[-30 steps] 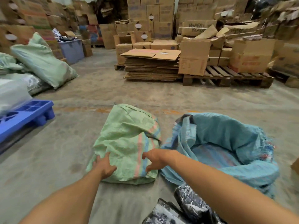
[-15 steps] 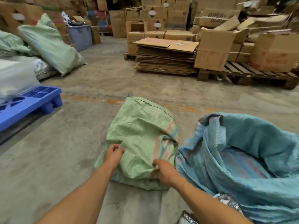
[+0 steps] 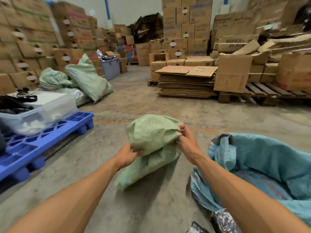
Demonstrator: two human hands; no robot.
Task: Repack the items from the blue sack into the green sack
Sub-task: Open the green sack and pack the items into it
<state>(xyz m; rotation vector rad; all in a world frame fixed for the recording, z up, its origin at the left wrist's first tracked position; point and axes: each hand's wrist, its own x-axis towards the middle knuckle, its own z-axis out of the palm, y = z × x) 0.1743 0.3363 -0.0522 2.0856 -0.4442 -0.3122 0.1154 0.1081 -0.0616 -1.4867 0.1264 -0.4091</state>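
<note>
Green sack (image 3: 151, 137), flat on the floor a second ago, now hangs lifted beside the blue sack (image 3: 262, 165), left hand (image 3: 127, 154) and right hand (image 3: 185, 140) gripping its woven cloth, so opening it for packing looks next.

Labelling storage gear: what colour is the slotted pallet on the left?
Bright blue: the plastic pallet shows clearly in the head view.

The wide blue woven sack (image 3: 262, 165) runs off the right edge, its contents unseen. Crinkled silvery packets (image 3: 222, 221) are cut by the bottom edge. Distant stacked brown cardboard boxes (image 3: 33, 31) blur, labels unreadable.
</note>
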